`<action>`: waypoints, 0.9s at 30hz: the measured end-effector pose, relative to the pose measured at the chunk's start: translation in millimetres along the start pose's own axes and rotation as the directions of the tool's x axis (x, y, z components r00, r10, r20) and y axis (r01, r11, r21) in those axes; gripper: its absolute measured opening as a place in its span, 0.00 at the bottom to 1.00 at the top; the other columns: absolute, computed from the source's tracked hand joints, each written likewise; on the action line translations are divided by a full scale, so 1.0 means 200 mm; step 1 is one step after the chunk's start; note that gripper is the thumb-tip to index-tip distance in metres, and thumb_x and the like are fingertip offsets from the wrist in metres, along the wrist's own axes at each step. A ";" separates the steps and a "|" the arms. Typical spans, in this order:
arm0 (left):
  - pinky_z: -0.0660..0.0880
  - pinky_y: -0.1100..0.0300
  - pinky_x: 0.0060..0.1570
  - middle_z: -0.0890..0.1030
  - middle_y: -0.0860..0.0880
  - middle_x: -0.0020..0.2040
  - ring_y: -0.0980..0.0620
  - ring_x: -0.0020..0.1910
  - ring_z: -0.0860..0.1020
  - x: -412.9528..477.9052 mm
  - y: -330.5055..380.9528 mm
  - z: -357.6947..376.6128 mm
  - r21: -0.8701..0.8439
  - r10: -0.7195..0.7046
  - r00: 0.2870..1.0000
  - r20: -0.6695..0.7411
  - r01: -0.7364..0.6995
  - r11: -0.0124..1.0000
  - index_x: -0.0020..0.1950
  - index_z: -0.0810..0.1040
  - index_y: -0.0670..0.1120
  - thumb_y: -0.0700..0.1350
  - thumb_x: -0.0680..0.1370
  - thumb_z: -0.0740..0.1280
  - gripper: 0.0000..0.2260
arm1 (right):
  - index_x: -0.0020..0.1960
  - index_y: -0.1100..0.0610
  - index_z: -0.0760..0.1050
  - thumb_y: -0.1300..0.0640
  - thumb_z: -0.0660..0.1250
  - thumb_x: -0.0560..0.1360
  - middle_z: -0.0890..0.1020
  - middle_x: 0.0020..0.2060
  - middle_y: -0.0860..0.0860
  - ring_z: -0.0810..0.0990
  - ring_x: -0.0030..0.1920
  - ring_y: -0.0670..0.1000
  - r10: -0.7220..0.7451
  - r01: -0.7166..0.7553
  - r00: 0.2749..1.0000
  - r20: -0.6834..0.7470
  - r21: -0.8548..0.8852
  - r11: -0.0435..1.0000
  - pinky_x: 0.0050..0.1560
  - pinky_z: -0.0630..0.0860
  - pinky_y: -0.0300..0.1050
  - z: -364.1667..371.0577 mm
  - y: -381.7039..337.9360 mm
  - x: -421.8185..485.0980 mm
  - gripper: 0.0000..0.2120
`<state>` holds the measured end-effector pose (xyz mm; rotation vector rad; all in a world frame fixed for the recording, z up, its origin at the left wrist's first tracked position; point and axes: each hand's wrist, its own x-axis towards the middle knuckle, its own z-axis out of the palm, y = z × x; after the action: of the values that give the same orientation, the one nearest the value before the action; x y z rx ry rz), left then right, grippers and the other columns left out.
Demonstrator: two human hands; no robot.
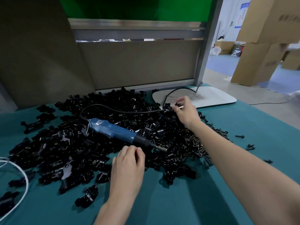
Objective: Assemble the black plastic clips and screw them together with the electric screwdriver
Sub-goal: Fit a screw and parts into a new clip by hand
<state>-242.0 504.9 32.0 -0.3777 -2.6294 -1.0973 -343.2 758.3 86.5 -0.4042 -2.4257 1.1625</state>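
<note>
the electric screwdriver (113,129) lies idle on the heap of black clips (78,153) mid-frame, kept within reach, while the right hand (186,109) pinches a small black part (177,104) at the heap's upper right, likely picking stock, and the left hand (128,166) curls at the near edge, its grip unclear.

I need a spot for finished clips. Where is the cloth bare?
Bare teal cloth lies near you between the left forearm and right forearm, and at the right past the screws, save a few strays. The clip pile with the screwdriver crowds the middle.
</note>
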 end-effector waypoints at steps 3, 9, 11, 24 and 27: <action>0.69 0.55 0.52 0.73 0.56 0.48 0.54 0.46 0.70 -0.01 0.02 -0.01 0.045 0.038 0.997 -0.070 -0.035 0.998 0.50 0.74 0.52 0.51 0.82 0.55 0.10 | 0.70 0.53 0.71 0.56 0.65 0.84 0.76 0.67 0.55 0.78 0.58 0.51 0.115 -0.066 0.989 -0.089 0.431 0.900 0.58 0.78 0.50 -0.14 -0.03 -0.09 0.15; 0.68 0.57 0.58 0.74 0.57 0.52 0.56 0.53 0.70 -0.04 0.13 -0.02 0.089 0.215 0.977 0.001 -0.215 0.973 0.58 0.76 0.51 0.51 0.82 0.57 0.10 | 0.59 0.69 0.74 0.54 0.64 0.84 0.80 0.57 0.64 0.88 0.48 0.57 0.337 -0.179 0.932 0.136 0.979 0.100 0.47 0.85 0.47 -0.38 0.01 -0.54 0.16; 0.67 0.57 0.59 0.75 0.57 0.54 0.54 0.55 0.71 -0.01 0.22 0.00 0.137 0.294 0.951 0.097 -0.305 0.942 0.60 0.75 0.53 0.51 0.83 0.57 0.11 | 0.60 0.71 0.73 0.53 0.63 0.83 0.81 0.58 0.67 0.88 0.50 0.58 0.358 -0.195 0.913 0.197 0.980 -0.042 0.43 0.85 0.43 -0.38 0.04 -0.69 0.19; 0.66 0.49 0.62 0.75 0.45 0.63 0.44 0.63 0.72 0.23 0.54 0.26 0.572 0.315 0.851 0.421 -0.518 0.635 0.64 0.71 0.44 0.55 0.83 0.61 0.16 | 0.56 0.53 0.78 0.45 0.68 0.73 0.88 0.49 0.53 0.83 0.43 0.50 0.379 -0.349 0.877 0.295 0.934 0.080 0.44 0.76 0.45 -0.33 0.14 -0.96 0.16; 0.67 0.52 0.61 0.78 0.51 0.59 0.48 0.59 0.75 0.19 0.51 0.21 0.450 0.357 0.858 0.369 -0.501 0.739 0.62 0.74 0.49 0.55 0.84 0.59 0.13 | 0.57 0.58 0.78 0.54 0.65 0.83 0.87 0.45 0.56 0.86 0.38 0.50 0.399 -0.339 0.863 0.310 0.941 0.003 0.39 0.81 0.42 -0.31 0.14 -0.95 0.09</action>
<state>-249.5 609.0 83.8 -0.9979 -2.7003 -0.1480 -145.7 736.4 52.7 -0.5801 -0.8613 2.6342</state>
